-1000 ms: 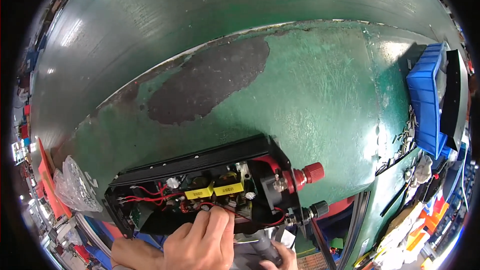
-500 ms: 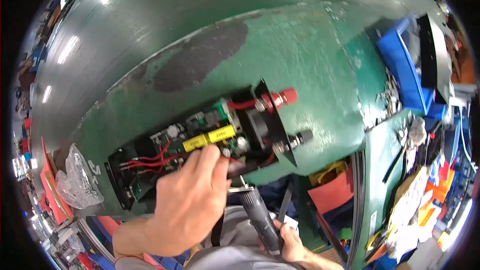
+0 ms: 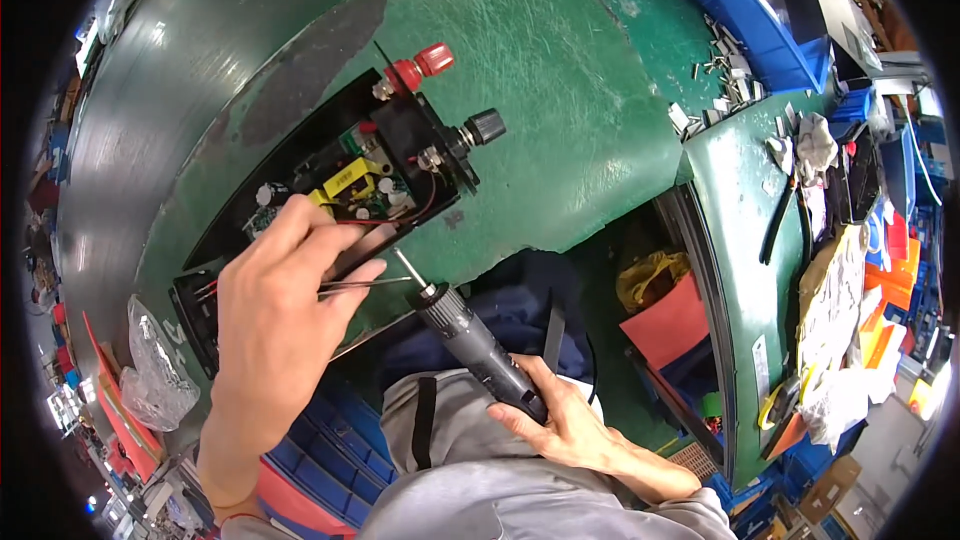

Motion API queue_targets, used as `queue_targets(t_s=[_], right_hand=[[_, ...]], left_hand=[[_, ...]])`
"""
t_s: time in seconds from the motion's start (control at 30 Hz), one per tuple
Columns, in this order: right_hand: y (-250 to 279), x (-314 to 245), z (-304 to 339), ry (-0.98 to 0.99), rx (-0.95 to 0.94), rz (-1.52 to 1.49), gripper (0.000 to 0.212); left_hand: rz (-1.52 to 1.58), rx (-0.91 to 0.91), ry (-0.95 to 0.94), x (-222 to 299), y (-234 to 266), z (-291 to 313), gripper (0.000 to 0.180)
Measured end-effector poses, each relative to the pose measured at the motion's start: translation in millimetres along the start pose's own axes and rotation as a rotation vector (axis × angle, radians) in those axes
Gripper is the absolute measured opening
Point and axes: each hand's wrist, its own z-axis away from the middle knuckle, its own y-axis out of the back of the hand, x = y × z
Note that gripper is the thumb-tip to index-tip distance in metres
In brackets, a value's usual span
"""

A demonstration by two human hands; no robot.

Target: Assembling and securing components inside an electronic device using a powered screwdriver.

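Note:
My left hand [image 3: 275, 310] reaches over the near side of an open black metal case [image 3: 205, 235], fingers closed on slim metal tweezers [image 3: 370, 284] that point to the right. Inside the case sits a circuit board with a yellow-wrapped part [image 3: 348, 176] and thin wires; my fingers cover some of it. A red terminal post [image 3: 420, 66] and a black terminal post [image 3: 480, 128] stick out of its right end panel. My right hand [image 3: 570, 425] grips a black electric screwdriver [image 3: 475, 345], its bit angled up-left close to the tweezers' tips. Whether anything sits on the bit is too small to tell.
A blue bin [image 3: 745, 15] stands at the far right, with small metal pieces [image 3: 735, 80] scattered beside it. Pliers [image 3: 780, 220] lie on the right-hand bench. Clear plastic wrap [image 3: 158, 375] lies at left. An open drawer [image 3: 695, 305] is at the near right.
The case now appears farther left and is turned more steeply. My left hand has drawn back from over the board, and the screwdriver has come up-left, its bit close to the tweezers.

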Motion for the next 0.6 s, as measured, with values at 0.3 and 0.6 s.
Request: queue_targets(t_s=[0.3,0.6], right_hand=[[2.6,-2.9,2.4,-0.013,0.008,-0.043,0.063],[19.8,11.3,-11.0,-0.228,-0.412,-0.867,0.075]], left_hand=[[-0.192,-0.067,-0.019,16.1,5.0,-7.4,0.022],[-0.163,-0.065,-0.023,13.1,3.5,-3.1,0.024]])
